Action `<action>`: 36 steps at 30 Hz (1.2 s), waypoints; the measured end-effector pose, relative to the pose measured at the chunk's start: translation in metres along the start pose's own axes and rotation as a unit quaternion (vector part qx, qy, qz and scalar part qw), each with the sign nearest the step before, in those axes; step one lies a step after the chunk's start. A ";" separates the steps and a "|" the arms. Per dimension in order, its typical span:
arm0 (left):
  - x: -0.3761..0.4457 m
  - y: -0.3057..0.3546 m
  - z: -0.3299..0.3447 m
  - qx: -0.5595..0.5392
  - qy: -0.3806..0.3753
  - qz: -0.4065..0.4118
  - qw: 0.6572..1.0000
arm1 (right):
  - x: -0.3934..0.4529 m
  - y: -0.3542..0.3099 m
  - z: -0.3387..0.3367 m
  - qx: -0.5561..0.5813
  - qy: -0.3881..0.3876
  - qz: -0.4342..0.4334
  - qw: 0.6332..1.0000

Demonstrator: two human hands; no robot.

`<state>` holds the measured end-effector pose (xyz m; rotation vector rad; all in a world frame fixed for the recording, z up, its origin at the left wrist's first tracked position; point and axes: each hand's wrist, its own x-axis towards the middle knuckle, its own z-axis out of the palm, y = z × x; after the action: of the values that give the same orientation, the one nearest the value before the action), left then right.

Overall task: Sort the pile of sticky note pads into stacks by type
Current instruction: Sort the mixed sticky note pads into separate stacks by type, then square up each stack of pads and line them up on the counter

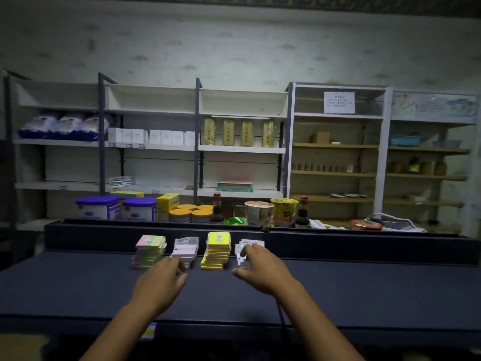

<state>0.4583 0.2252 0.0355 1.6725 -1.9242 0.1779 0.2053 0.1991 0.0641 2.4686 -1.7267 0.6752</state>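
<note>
Nearest the camera, the left hand [162, 281] is stretched forward with loosely bent fingers that touch the front of the white packaged stack [185, 250]; whether it is gripped cannot be told. The right hand [263, 269] is curled around the rightmost white stack [246, 252], directly ahead of it. All four stacks, with the pastel stack [149, 251] and yellow stack [217, 250], are lined along the back edge of the dark counter [78, 287], long axes pointing away from the person.

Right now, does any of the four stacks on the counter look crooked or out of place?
Yes. The yellow sticky note stack is fanned, lower pads stepping out leftward. The pastel pink-green stack leans similarly. Both hands partly hide the two white packaged stacks.
</note>
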 end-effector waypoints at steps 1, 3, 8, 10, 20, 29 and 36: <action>-0.007 -0.008 -0.007 0.000 -0.005 -0.002 1.000 | -0.004 -0.010 0.001 0.001 -0.003 -0.001 1.000; -0.019 -0.023 -0.020 0.005 -0.010 -0.007 1.000 | -0.009 -0.031 0.003 0.001 -0.003 -0.005 1.000; -0.038 -0.055 -0.044 0.008 -0.007 -0.030 0.999 | -0.009 -0.071 0.005 -0.001 -0.003 -0.023 1.000; -0.042 -0.065 -0.049 0.010 -0.010 -0.038 0.999 | -0.004 -0.083 0.008 -0.009 -0.003 -0.031 0.999; -0.024 -0.115 -0.044 0.024 -0.005 -0.082 0.996 | 0.046 -0.113 0.047 -0.007 -0.017 -0.055 0.998; 0.027 -0.162 -0.025 0.023 0.012 -0.125 0.992 | 0.127 -0.120 0.086 0.015 -0.017 -0.072 0.997; 0.066 -0.195 -0.004 0.015 0.011 -0.144 0.989 | 0.171 -0.123 0.125 0.018 -0.035 -0.058 0.998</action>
<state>0.6402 0.1300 0.0193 1.9365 -1.6470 0.1121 0.4044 0.0582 0.0405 2.6231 -1.5912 0.6210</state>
